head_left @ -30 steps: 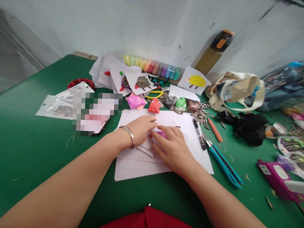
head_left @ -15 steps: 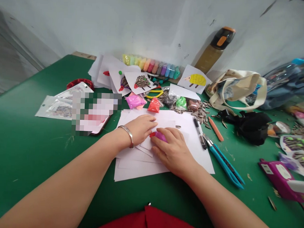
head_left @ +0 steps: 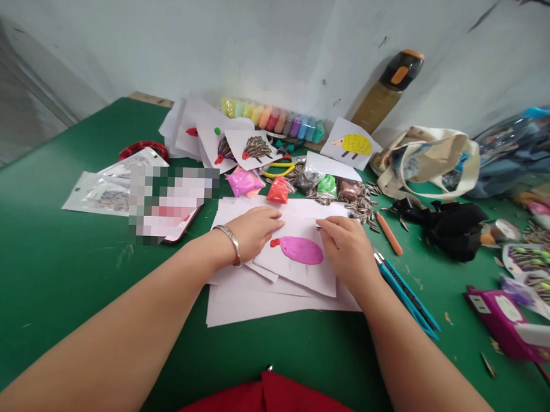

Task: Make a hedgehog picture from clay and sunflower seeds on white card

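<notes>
My left hand (head_left: 256, 232), a silver bangle at its wrist, lies flat on the left side of a white card (head_left: 315, 282), fingers stretched out. On the card is a flattened purple clay body (head_left: 302, 250) with a small red clay head at its left end and thin drawn legs below. Just right of the body, my right hand (head_left: 348, 241) pinches a sunflower seed (head_left: 318, 227) between thumb and fingertip. Only the seed's tip shows, at the card's upper part. More white sheets (head_left: 253, 310) lie under the card.
Behind the sheets are bagged clays, including a red one (head_left: 279, 190), and a pile of sunflower seeds (head_left: 361, 208). A blue cutter (head_left: 407, 295) and an orange stick (head_left: 389, 232) lie to the right. A phone (head_left: 184, 224) is at left; a bottle (head_left: 387, 90) leans on the wall.
My right hand has moved off the purple clay, up and to the right, and taken hold of a sunflower seed lying on the card. My left hand has stayed in place.
</notes>
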A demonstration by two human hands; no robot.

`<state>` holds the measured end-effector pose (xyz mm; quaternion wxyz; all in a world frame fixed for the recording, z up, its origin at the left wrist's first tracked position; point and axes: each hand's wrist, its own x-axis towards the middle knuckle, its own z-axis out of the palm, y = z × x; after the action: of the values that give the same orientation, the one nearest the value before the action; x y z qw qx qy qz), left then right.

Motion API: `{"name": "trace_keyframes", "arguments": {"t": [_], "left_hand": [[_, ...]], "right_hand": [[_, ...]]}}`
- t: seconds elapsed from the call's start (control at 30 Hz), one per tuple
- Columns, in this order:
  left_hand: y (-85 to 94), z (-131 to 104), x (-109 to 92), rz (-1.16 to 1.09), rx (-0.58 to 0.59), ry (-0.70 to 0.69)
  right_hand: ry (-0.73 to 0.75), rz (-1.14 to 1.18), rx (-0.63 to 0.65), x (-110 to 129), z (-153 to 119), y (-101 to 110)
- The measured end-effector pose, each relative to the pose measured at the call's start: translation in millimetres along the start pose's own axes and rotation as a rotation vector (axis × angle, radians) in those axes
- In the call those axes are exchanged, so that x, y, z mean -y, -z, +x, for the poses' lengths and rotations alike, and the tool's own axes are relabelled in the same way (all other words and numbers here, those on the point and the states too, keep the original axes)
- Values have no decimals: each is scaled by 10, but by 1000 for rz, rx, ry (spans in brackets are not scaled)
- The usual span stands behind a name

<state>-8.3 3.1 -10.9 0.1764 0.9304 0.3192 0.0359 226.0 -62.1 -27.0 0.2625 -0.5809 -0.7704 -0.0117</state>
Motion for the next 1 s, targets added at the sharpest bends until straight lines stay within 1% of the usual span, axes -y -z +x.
{"name": "trace_keyframes", "arguments": {"t": [0.13,0.37,0.53,0.63,0.7,0.77,0.87,0.93,1.0], "left_hand": [[-12,-1,15,12,-6,-6],[46,-7,16,9,37,0],[44,-15,45,10,48,-9],[50,-22,47,16,41,-22],[64,-28,39,9,50,-27],[82,-36,31,-5,60,-21],[102,-47,25,-25,80,2],[110,-48,27,-34,100,4],[113,-45,32,-41,114,-4]], "right_hand": [[-44,-9,101,-75,14,-48],[-57,21,126,-86,67,-58],[-46,-121,188,-117,110,-72],[-82,-135,209,-3,183,-15],[-116,-73,240,135,248,36],[-96,39,286,282,308,78],[-48,181,229,434,361,127],[-12,216,171,472,368,171],[31,230,152,480,356,233]]}}
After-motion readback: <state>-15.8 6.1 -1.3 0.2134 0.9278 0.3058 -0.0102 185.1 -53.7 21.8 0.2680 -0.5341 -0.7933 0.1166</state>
